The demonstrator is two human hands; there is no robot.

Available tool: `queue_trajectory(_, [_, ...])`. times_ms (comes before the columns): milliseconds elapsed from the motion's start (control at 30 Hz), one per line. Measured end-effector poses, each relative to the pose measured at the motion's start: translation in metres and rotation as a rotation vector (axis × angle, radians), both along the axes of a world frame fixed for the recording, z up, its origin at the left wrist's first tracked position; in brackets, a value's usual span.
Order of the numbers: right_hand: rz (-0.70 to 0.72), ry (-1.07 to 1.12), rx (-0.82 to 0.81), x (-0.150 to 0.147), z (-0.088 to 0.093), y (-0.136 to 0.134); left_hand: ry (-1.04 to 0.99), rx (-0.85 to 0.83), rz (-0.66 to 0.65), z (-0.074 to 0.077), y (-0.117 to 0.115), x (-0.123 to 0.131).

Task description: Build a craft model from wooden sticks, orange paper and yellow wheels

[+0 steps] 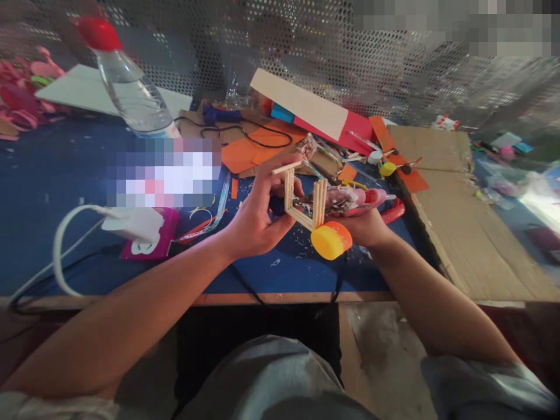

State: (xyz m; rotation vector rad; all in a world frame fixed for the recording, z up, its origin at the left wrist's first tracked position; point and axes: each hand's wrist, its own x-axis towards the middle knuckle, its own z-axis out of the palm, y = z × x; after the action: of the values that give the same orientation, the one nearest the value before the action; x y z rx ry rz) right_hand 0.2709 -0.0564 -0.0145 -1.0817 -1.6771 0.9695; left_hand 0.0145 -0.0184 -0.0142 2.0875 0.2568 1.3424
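My left hand is closed around the left side of a small frame of light wooden sticks, held above the table. Yellow and orange bottle caps sit at the frame's lower right corner; whether they are fixed to it I cannot tell. In my right hand is a pink hot glue gun, its front smeared with whitish glue. The gun's nozzle points left at the frame, and the frame's sticks partly hide it. A red handle-like thing shows just beyond my right hand.
A water bottle stands at back left, near a magenta power socket with a white charger and cables. Orange paper, loose sticks and scraps lie behind my hands. Cardboard covers the right side; a perforated metal screen rises behind.
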Motion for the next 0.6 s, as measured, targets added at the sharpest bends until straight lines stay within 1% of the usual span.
queue_trajectory(67, [0.002, -0.005, 0.002, 0.0009, -0.0009, -0.0005, -0.004, -0.01, 0.004, -0.0003, 0.0001, 0.0004])
queue_trajectory(233, [0.01, -0.011, -0.027, 0.0024, -0.0017, -0.0011, -0.006, 0.031, -0.005, -0.0009, 0.0015, 0.001])
queue_trajectory(400, [0.016, -0.053, -0.033, 0.0044, -0.0024, -0.0002, 0.003, 0.009, 0.004, -0.0003, 0.0005, 0.0002])
queue_trajectory(600, [0.034, -0.051, -0.047, 0.0057, -0.0041, -0.0014, 0.0, -0.033, -0.019, 0.0004, -0.0021, 0.0022])
